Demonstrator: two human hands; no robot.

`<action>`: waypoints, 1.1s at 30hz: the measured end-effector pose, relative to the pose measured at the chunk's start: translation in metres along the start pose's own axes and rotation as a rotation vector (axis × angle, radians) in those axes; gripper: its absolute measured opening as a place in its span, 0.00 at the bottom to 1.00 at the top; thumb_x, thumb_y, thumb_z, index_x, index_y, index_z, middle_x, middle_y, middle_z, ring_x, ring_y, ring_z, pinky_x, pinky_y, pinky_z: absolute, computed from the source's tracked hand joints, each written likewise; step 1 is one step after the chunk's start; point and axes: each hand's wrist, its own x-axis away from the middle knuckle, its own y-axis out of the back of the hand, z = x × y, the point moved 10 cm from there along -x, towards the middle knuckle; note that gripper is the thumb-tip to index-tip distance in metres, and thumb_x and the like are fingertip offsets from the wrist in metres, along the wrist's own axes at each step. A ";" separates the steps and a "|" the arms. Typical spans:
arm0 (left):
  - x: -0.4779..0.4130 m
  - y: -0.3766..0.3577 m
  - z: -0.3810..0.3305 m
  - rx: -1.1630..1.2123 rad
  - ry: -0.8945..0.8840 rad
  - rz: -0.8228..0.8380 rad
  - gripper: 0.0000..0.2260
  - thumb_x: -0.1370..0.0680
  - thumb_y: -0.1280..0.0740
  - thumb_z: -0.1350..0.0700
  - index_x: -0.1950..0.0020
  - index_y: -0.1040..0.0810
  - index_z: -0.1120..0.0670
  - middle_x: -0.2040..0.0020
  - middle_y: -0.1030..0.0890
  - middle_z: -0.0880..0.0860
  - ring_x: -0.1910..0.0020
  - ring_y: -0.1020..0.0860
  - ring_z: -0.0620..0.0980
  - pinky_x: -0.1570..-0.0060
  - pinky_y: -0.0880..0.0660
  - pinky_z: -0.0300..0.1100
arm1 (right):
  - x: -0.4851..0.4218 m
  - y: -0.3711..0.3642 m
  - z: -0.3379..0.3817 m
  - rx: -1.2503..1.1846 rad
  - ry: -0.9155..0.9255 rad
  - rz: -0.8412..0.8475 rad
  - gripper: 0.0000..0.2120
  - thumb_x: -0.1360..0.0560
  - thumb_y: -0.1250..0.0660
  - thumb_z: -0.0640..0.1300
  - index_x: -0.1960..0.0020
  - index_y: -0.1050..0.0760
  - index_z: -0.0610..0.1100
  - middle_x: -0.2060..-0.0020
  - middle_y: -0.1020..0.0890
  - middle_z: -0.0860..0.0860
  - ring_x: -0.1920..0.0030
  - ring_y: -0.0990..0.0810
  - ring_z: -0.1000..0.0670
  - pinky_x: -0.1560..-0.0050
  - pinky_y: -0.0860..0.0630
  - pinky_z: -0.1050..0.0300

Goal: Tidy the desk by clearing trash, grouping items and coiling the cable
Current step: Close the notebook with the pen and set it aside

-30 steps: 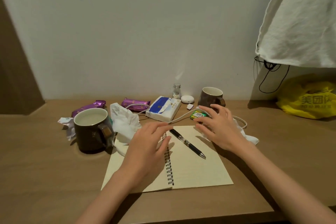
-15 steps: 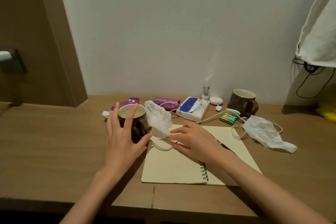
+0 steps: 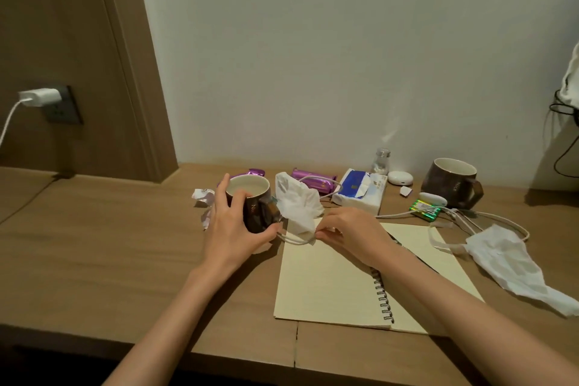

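Since half a second ago the left hand [image 3: 232,226] has gone from spread fingers beside the brown mug [image 3: 250,197] to grasping it. The thumb lies over the near rim and the fingers wrap the far side and the base. The view has also swung left and now takes in a white charger [image 3: 39,97] plugged into a wall socket, far out beyond the left hand.

The right hand [image 3: 351,229] rests on the top edge of the open notebook [image 3: 329,279]. Its fingertips are pinched on the lower corner of the crumpled tissue [image 3: 297,204], which stands up between the two hands, just beside the mug's handle. A loop of the white cable [image 3: 293,241] lies on the worktop [image 3: 109,244] directly under those fingertips. I cannot tell whether they catch it as well.

A small wad of crumpled paper [image 3: 202,197] sits just past the left hand. Beyond the right hand are a purple snack wrapper [image 3: 313,183], a tissue pack [image 3: 360,193], a small bottle [image 3: 380,161] and a white round case [image 3: 400,178]. Farther to the right of the right hand stand a second mug [image 3: 451,182] and a green pack of batteries [image 3: 426,209]. A white face mask [image 3: 507,260] lies off the notebook's right edge. A dark pen [image 3: 397,242] shows only partly from under the right forearm.
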 end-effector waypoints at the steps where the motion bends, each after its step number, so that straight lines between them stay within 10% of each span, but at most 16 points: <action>1: -0.002 0.000 0.002 -0.008 0.000 -0.008 0.27 0.36 0.25 0.41 0.45 0.31 0.52 0.23 0.47 0.52 0.27 0.40 0.56 0.39 0.31 0.54 | -0.005 -0.002 -0.001 0.015 -0.007 0.002 0.10 0.25 0.33 0.54 0.51 0.17 0.50 0.56 0.16 0.55 0.57 0.20 0.52 0.64 0.24 0.57; 19: -0.032 -0.015 0.031 0.024 0.094 -0.073 0.33 0.32 0.26 0.44 0.31 0.35 0.45 0.23 0.53 0.52 0.26 0.42 0.60 0.38 0.31 0.57 | -0.054 -0.025 -0.049 -0.014 -0.301 -0.038 0.09 0.22 0.35 0.47 0.50 0.17 0.45 0.56 0.16 0.48 0.55 0.20 0.50 0.54 0.23 0.56; 27: -0.022 0.000 0.006 -0.061 0.043 -0.119 0.36 0.29 0.32 0.39 0.24 0.43 0.44 0.22 0.53 0.54 0.23 0.60 0.54 0.27 0.53 0.57 | -0.034 0.010 -0.039 -0.110 -0.273 -0.077 0.11 0.23 0.34 0.45 0.42 0.19 0.49 0.48 0.17 0.52 0.51 0.19 0.52 0.52 0.22 0.55; 33: 0.005 0.011 -0.079 -0.003 -0.244 -0.217 0.23 0.26 0.31 0.54 0.32 0.30 0.51 0.28 0.35 0.54 0.26 0.44 0.54 0.28 0.44 0.47 | 0.019 0.072 -0.039 -0.118 -0.296 -0.164 0.09 0.23 0.34 0.47 0.45 0.19 0.50 0.50 0.16 0.54 0.58 0.20 0.54 0.53 0.22 0.50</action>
